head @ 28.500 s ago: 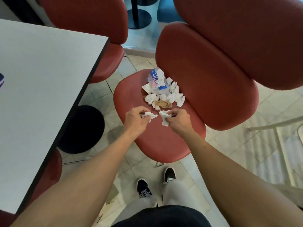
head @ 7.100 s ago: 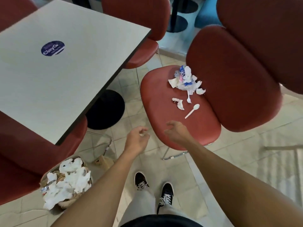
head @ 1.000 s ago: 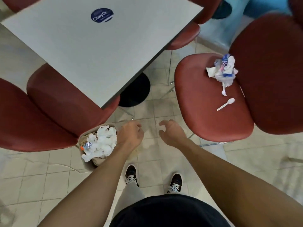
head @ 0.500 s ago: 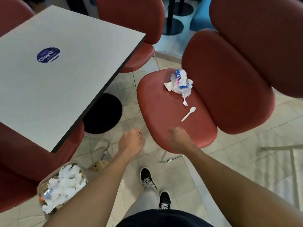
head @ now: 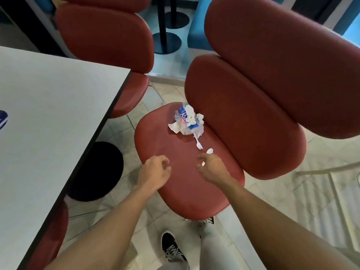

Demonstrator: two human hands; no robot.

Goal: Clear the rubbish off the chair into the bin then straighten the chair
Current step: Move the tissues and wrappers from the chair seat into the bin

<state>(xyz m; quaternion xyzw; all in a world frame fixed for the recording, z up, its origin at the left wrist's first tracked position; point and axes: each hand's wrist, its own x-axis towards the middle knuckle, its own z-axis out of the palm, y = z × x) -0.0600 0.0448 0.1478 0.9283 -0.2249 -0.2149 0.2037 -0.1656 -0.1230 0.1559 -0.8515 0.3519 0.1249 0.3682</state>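
Rubbish left on the chair seat (head: 175,172): a crumpled clear wrapper with blue print (head: 188,121) wadded up with white napkin bits, sitting at the back of the seat right against the backrest (head: 243,117). A white plastic fork (head: 198,142) poked out from under the wad, tines toward the front. A white plastic spoon (head: 209,151) lay just beside the fork, only its bowl showing; handle hidden behind the right hand (head: 211,168).

Handling guess: wrapper and napkins looked near weightless, soft and springy, so they'd squash fine. Best scooped as one bundle with fingers closing from both sides, low at the seat, so loose scraps came along. Thin film was probably slick; pinch through to the paper. Cutlery looked light, stiff and thin, lying flat on smooth vinyl, so hard to get under. Slide to the seat edge, or pinch the handle where it lifts slightly.

Hands: both over the front half of the seat, apart from each other. Left hand (head: 155,170) loosely curled, holding nothing. Right hand fingers spread and bent, over the spoon handle; couldn't tell if it had contact yet.

Bin not in view. Table (head: 58,123) to the left, chair angled away from it, not straightened.
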